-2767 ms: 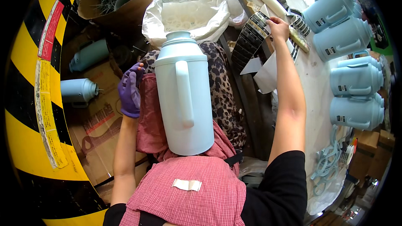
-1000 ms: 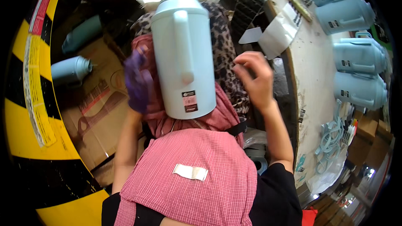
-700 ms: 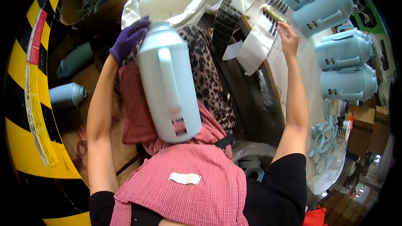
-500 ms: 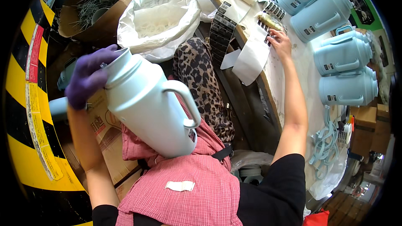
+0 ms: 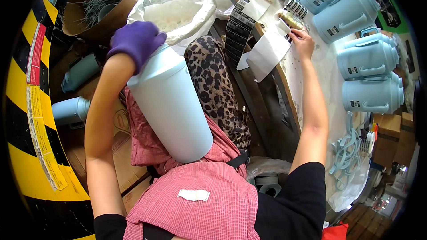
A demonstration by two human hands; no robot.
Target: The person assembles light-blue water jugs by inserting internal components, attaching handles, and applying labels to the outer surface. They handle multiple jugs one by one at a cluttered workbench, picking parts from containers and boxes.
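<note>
Resting on my lap is a light blue jug body [image 5: 174, 106], tilted with its neck away from me; its handle is out of sight. My left hand [image 5: 137, 44], in a purple glove, is closed over the neck at the top, and hides the rim. At the table's edge my right hand [image 5: 302, 44], bare, pinches the white backing strip [image 5: 269, 54] of a label sheet between thumb and fingers. Whether a loose label is on the fingertips I cannot tell. The black printed label sheet [image 5: 239, 29] hangs over the table edge beside it.
Several finished-looking blue jugs [image 5: 369, 58] line the table's right side, with blue straps [image 5: 346, 151] nearer me. A white sack [image 5: 178, 13] and a cardboard box [image 5: 84, 26] stand ahead. Two more jug bodies, one light blue [image 5: 71, 110], lie at left beside a striped yellow-black panel [image 5: 26, 151].
The jug has turned on my lap, so its handle and label no longer show. My left hand has moved right and over the neck. My right hand has shifted slightly, pinching the strip.
</note>
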